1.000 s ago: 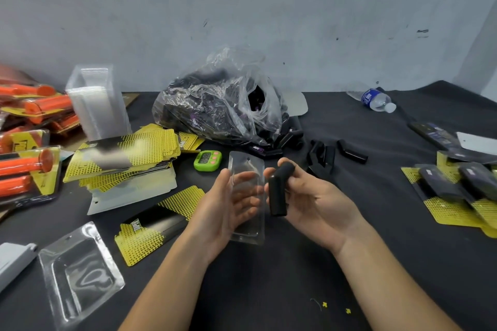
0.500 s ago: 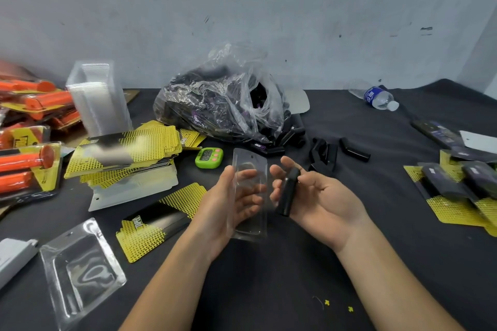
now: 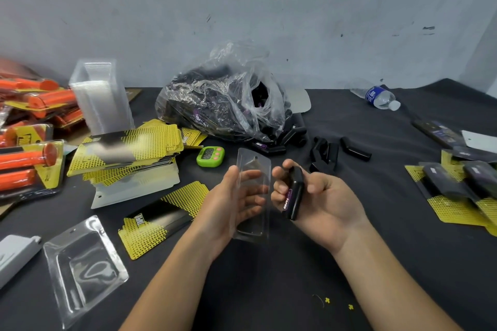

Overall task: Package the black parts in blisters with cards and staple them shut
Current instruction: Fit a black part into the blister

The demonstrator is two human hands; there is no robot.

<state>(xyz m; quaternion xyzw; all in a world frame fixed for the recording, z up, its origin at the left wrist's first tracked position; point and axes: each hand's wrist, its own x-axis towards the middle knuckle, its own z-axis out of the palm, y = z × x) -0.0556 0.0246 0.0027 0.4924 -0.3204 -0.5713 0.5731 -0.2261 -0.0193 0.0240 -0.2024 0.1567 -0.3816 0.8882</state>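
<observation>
My left hand (image 3: 231, 201) holds a clear narrow blister (image 3: 254, 193) upright above the dark table, fingers curled behind it. Right beside it, my right hand (image 3: 322, 201) grips a black part (image 3: 294, 193) with a purple label, its lower end close to the blister's right edge. A yellow-and-black card (image 3: 158, 223) lies flat left of my left wrist. A stack of such cards (image 3: 126, 150) sits further left. Loose black parts (image 3: 328, 152) lie behind my hands beside a clear bag of black parts (image 3: 223, 107).
A wide empty blister (image 3: 83, 266) and a grey stapler (image 3: 13, 255) lie at the front left. Orange packaged items (image 3: 29, 142), a stack of clear blisters (image 3: 100, 97), a green timer (image 3: 210, 156), a water bottle (image 3: 379, 97) and finished packs (image 3: 462, 185) at the right surround the work spot.
My right hand has turned the black part in its fingers, so the purple label now faces me. It sits nearer the blister. My left hand has held the blister nearly still.
</observation>
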